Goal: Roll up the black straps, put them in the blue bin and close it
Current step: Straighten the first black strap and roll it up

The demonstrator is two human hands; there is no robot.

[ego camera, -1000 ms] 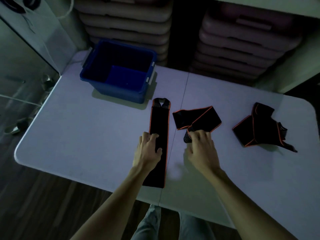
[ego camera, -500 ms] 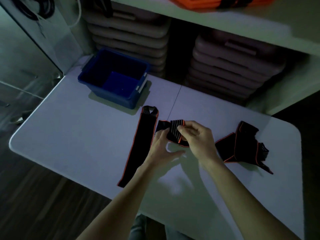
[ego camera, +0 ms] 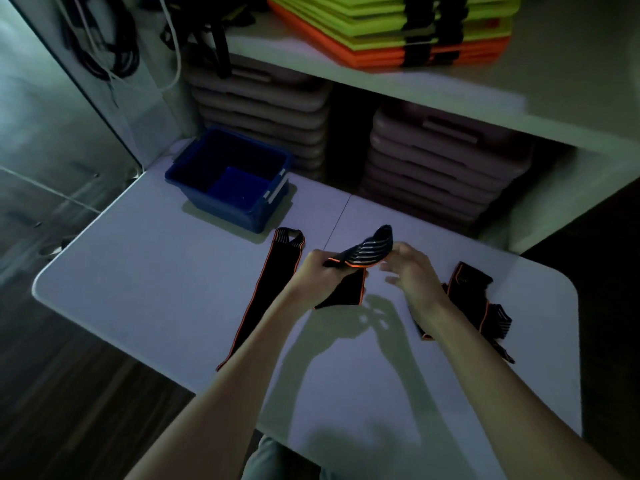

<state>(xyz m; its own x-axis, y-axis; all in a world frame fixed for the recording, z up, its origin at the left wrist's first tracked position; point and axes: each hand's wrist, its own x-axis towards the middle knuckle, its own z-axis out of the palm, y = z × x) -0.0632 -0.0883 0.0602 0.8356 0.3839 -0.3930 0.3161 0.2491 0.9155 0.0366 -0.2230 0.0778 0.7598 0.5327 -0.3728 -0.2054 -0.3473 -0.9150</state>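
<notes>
Lifted clear of the counter (ego camera: pixel 138 306), the middle strap (ego camera: pixel 363 252) is held between both hands, its long axis running roughly left to right from one grip to the other. The left hand (ego camera: pixel 317 271) is curled round the strap near its orange-edged fold, with the rest of the band hanging down below it toward the counter. The right hand (ego camera: pixel 408 268) is at the striped end, which stands up just beyond its fingers (ego camera: pixel 398 249); blur makes it hard to tell how firmly that end is pinched. Judged from this, rolling is best begun at the striped end, nearest the right hand, and wound toward the left. The strap appears as a black elastic band with thin orange edging and pale stripes at its tip. A flat strap (ego camera: pixel 273 289) lies left of the hands, a crumpled strap (ego camera: pixel 474 299) right, and the blue bin (ego camera: pixel 273 202) stands open, far left.
</notes>
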